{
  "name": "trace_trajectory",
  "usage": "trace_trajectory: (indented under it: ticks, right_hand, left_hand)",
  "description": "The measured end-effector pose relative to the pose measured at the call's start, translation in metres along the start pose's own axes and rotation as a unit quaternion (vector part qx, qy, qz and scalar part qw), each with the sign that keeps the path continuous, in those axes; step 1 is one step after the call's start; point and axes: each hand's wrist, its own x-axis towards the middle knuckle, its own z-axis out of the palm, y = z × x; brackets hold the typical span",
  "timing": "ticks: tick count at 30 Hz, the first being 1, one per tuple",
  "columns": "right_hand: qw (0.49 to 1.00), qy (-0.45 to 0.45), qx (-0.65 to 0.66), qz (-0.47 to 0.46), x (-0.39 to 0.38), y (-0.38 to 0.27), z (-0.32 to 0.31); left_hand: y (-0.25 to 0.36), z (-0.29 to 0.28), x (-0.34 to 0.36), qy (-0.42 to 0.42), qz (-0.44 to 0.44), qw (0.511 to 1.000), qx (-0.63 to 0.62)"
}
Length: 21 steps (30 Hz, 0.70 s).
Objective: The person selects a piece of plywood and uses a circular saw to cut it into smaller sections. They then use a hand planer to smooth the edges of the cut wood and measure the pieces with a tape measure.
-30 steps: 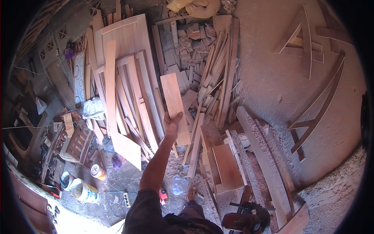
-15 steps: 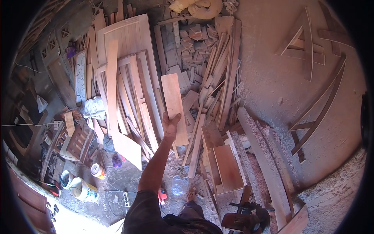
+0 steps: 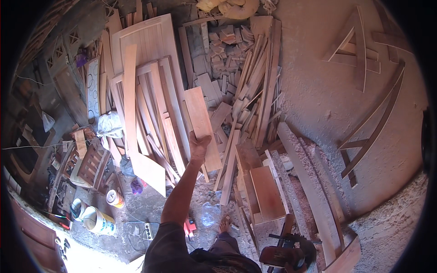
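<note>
In front of me, my left hand is closed around a flat, reddish-brown wooden board, gripping it toward its lower part. The board points away from me with its far end leaning left. Behind it, several long planks and a panelled wooden door lean in a stack. My right hand does not show. A dark power tool with a handle sits at the lower right, and its lower part is cut off by the frame.
A pile of wood offcuts lies at the back. An open wooden box and thick, rough slabs stand to the right. Buckets, a power strip with cables, and a clear plastic bag lie on the floor.
The board has turned slightly in my left hand's grip: its far end has swung left and its near end right. The hand itself has barely moved.
</note>
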Motion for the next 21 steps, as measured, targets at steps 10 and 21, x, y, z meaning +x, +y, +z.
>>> trace_trajectory:
  ticks: [10, 21]
  right_hand:
    - [0.996, 0.058, -0.062, 0.027, 0.005, -0.016, 0.01]
    - [0.9, 0.035, -0.003, 0.435, -0.076, 0.052, -0.004]
  left_hand:
    - [0.003, -0.001, -0.001, -0.009, -0.002, 1.0, -0.01]
    - [-0.052, -0.021, -0.03, -0.006, -0.084, 0.996, -0.017]
